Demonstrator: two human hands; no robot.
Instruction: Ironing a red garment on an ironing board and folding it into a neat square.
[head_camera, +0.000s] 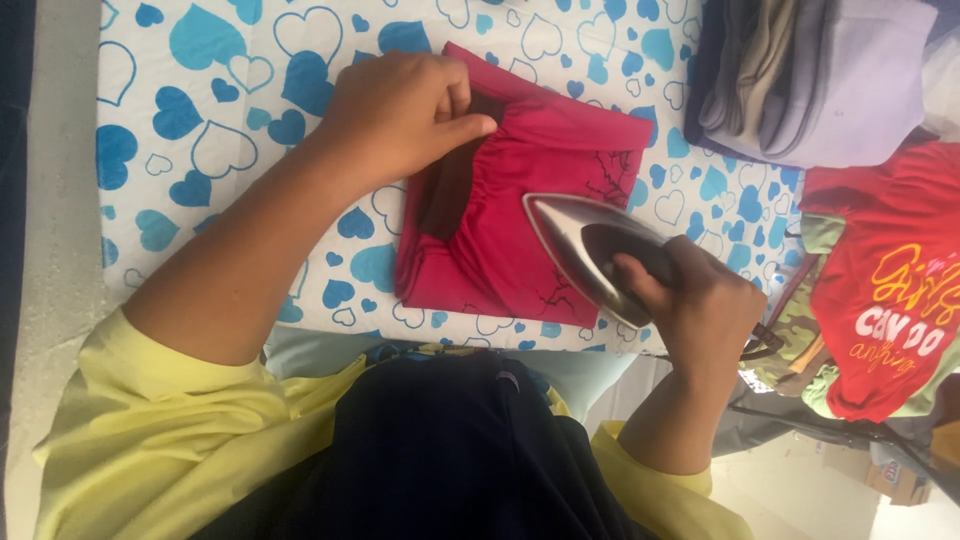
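On the heart-patterned ironing board (200, 150), the left hand (400, 115) pinched the dark waistband of the folded pink garment (520, 215), fingers closed tight. Just right of it, the right hand (700, 305) gripped the handle of the steel iron (585, 245), whose tip rested on the garment.

A white ironing-board cover (200, 150) printed with blue hearts fills the upper view. Beside it sits a stack of folded grey and lilac clothes (810, 80), with a red printed shirt (890, 280) nearby. Pale floor (800, 490) shows below, in soft daylight.

Iron's (585, 245) handle under right-hand fingers (640, 285); folded stack (810, 75) cut off above.
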